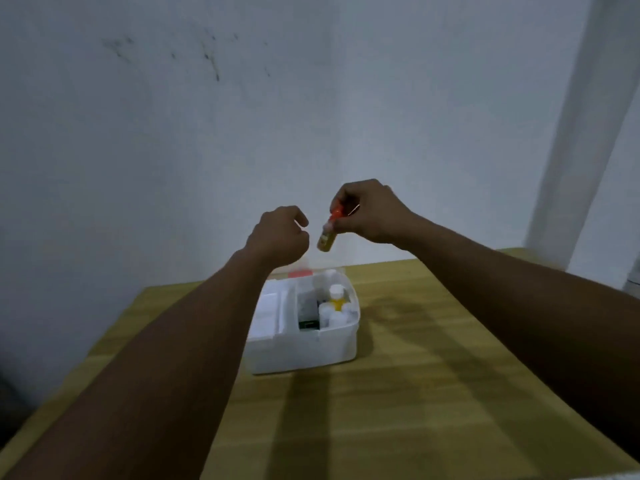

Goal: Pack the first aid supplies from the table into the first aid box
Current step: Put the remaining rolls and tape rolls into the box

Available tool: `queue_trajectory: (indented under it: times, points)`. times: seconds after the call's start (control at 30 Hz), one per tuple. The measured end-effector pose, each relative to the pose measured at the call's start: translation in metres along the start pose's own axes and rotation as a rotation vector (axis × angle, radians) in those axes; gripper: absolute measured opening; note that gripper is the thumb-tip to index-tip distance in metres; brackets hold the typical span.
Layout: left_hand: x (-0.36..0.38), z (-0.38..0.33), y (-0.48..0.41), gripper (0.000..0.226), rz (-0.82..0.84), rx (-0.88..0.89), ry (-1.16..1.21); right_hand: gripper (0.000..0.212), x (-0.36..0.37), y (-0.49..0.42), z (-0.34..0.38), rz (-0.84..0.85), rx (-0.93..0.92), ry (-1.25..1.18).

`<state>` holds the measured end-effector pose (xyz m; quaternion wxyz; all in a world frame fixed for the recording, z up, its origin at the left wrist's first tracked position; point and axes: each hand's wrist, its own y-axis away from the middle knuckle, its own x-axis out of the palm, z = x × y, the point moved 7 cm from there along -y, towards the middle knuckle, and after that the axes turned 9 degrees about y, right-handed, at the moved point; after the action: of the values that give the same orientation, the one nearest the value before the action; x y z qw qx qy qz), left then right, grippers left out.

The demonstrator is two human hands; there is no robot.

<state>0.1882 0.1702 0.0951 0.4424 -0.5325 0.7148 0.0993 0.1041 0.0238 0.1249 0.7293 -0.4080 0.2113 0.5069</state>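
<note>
A white first aid box [304, 351] stands open on the wooden table [433, 375]. Its right compartment holds white bottles [330, 315], a yellow bottle with a white cap [337, 298] and a dark green box [309, 323]; white packets [266, 315] fill the left side. High above the box my right hand [370, 211] pinches a small yellow-green bottle with an orange cap [328, 235], which hangs tilted. My left hand [277, 237] hovers just left of that bottle, fingers loosely curled, holding nothing.
A grey-white wall rises right behind the table. A pale vertical post [571, 133] stands at the right. The box's lid with a red mark [299, 273] shows behind my left wrist. The table's left edge runs diagonally to the bottom left.
</note>
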Motion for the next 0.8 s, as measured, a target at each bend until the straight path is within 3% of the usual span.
queue_trajectory:
  times: [0.17,0.3,0.53,0.8]
  points:
    - [-0.037,0.064,0.024,0.029,-0.039,-0.105,-0.006,0.020,0.080,0.005,0.031,0.215,-0.182,0.354]
    - [-0.033,0.075,0.033,0.027,-0.001,-0.104,0.028,0.018,0.102,0.013,0.020,0.418,-0.156,0.606]
    - [-0.016,0.076,0.035,0.026,0.049,-0.080,0.049,0.013,0.136,0.018,0.019,0.525,-0.149,0.829]
    - [-0.027,0.098,0.041,0.025,0.034,-0.118,0.050,0.035,0.156,0.008,0.026,0.623,-0.150,0.983]
